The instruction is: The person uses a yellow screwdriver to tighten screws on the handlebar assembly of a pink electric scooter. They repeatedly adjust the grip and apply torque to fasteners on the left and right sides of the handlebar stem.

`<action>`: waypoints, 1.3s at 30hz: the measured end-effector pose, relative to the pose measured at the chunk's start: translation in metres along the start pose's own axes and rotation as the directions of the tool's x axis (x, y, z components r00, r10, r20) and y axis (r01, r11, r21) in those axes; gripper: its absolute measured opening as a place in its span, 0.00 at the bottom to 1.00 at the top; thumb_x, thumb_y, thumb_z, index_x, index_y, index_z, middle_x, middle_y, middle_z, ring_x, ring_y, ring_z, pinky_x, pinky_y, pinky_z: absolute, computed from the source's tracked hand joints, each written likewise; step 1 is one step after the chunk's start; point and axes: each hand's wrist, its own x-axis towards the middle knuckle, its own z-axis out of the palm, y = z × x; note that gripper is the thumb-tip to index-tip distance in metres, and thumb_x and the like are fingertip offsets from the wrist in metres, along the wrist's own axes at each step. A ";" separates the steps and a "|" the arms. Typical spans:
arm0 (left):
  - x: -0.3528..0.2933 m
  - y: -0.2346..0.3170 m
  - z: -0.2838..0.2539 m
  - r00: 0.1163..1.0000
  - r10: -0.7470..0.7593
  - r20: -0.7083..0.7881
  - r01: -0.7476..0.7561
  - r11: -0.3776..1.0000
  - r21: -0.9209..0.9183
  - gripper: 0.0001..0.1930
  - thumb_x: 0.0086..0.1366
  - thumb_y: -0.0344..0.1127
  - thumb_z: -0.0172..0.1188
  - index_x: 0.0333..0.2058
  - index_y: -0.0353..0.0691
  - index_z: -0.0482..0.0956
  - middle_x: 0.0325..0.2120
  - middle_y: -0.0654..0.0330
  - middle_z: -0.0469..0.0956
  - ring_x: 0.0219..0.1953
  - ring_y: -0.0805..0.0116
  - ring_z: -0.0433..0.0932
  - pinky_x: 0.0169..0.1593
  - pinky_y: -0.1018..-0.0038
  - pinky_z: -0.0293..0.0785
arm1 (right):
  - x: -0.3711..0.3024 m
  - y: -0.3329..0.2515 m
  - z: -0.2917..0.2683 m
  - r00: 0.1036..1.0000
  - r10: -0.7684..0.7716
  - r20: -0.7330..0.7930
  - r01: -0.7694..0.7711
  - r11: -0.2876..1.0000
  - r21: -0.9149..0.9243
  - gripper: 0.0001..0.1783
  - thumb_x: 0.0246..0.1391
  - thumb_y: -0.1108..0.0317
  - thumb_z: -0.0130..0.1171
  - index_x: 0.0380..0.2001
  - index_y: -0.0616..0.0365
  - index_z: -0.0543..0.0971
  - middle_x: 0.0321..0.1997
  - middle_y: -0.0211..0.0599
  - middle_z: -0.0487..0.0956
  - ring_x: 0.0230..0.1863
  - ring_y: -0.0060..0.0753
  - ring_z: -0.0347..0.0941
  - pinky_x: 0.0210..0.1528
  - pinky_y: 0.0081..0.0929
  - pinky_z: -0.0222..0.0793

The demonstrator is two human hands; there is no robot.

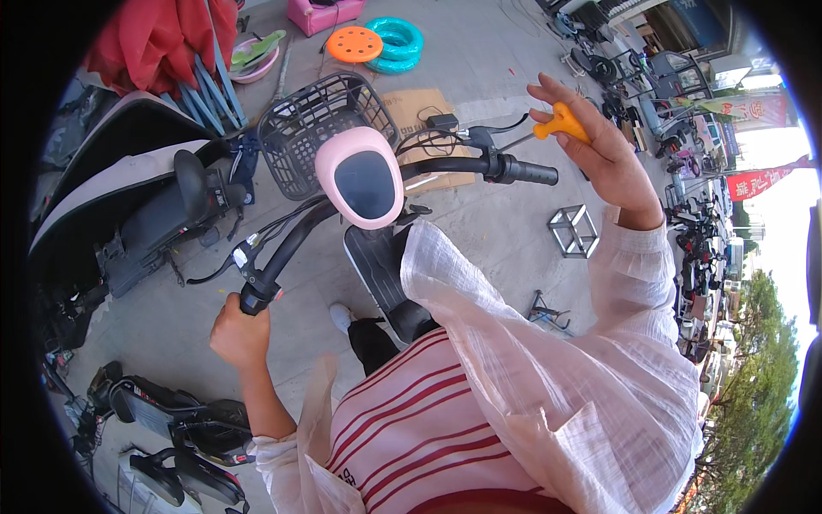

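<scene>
My left hand (242, 332) is closed around the left grip of a black handlebar (301, 233), just below the left brake lever (214, 276). Over the right end of the bar, my right hand (606, 152) holds a screwdriver (565, 125) by its orange-yellow handle. Its thin metal shaft points down toward the clamp of the right brake lever (495, 132); whether the tip touches a screw is too small to tell. The black right grip (524, 171) is free of my hands. A pink-rimmed dark display housing (366, 182) sits mid-bar, behind a black basket (321, 120).
A dark scooter (137, 214) stands close on the left, with another black vehicle (188, 411) below it. Flattened cardboard (445, 182) lies under the right bar. A metal cube frame (574, 231) and a small stand (548, 310) rest on the floor to the right.
</scene>
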 end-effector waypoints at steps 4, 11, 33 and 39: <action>0.002 0.014 -0.001 0.998 0.014 -0.065 -0.012 1.000 0.022 0.17 0.45 0.50 0.72 0.25 0.46 0.77 0.20 0.57 0.79 0.24 0.50 0.80 0.27 0.57 0.73 | 0.003 -0.002 -0.023 1.000 0.001 0.015 0.009 0.725 -0.688 0.27 0.58 0.83 0.54 0.60 0.51 0.72 0.57 0.42 0.79 0.56 0.45 0.77 0.58 0.37 0.70; -0.004 0.039 -0.013 0.997 -0.035 -0.067 0.038 0.999 0.033 0.18 0.45 0.49 0.72 0.26 0.44 0.78 0.21 0.53 0.80 0.26 0.46 0.80 0.30 0.57 0.74 | -0.003 0.061 -0.004 0.860 -0.409 -0.304 0.099 0.721 -0.686 0.19 0.49 0.85 0.58 0.44 0.54 0.80 0.65 0.47 0.71 0.67 0.56 0.66 0.59 0.42 0.71; -0.018 0.106 -0.043 0.986 -0.139 0.095 0.146 0.987 -0.063 0.26 0.45 0.46 0.70 0.47 0.52 0.80 0.36 0.57 0.85 0.41 0.52 0.83 0.45 0.61 0.77 | -0.006 0.121 -0.036 0.845 -0.074 -0.529 0.487 0.513 0.707 0.24 0.70 0.60 0.50 0.59 0.69 0.73 0.31 0.30 0.70 0.26 0.15 0.56 0.32 0.18 0.57; 0.000 0.073 -0.035 0.993 -0.014 0.115 0.109 0.448 -0.888 0.31 0.53 0.31 0.64 0.58 0.47 0.74 0.49 0.56 0.80 0.50 0.56 0.80 0.52 0.68 0.74 | -0.003 0.091 -0.015 0.854 -0.176 -0.490 0.503 0.519 0.691 0.23 0.71 0.60 0.50 0.59 0.67 0.74 0.30 0.30 0.70 0.25 0.15 0.56 0.32 0.18 0.58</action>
